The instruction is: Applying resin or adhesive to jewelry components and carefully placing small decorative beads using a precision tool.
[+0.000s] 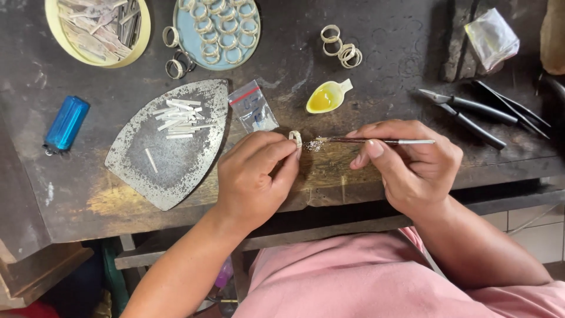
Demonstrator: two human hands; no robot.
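— What had the hands got hold of?

— The left hand [256, 176] had thumb and forefinger pinched almost shut on one small pale ring [295, 138], held on edge just above the bench [365, 70]. The right hand [409, 168] was closed round a thin brush [376, 141], fingers curled tight, its tip at a little heap of grains [315, 144] right beside the ring.

— And beyond them?

— One yellow spoon-shaped dish [326, 97], and one small clear bag [253, 109] next to it. Left of that lay one flat grey plate [168, 150] with a pile of short white strips [179, 118], too many to count, and one strip apart lower down. One blue lighter [66, 123] sat further left. At the right were two black pliers [471, 115].

— At the far edge?

— One blue tray [191, 41] of rings, roughly a dozen; three rings beside it; about five loose rings [341, 47] further right. One yellow lid [141, 35] held scrap strips, and one crumpled clear bag [491, 38] lay in the corner.
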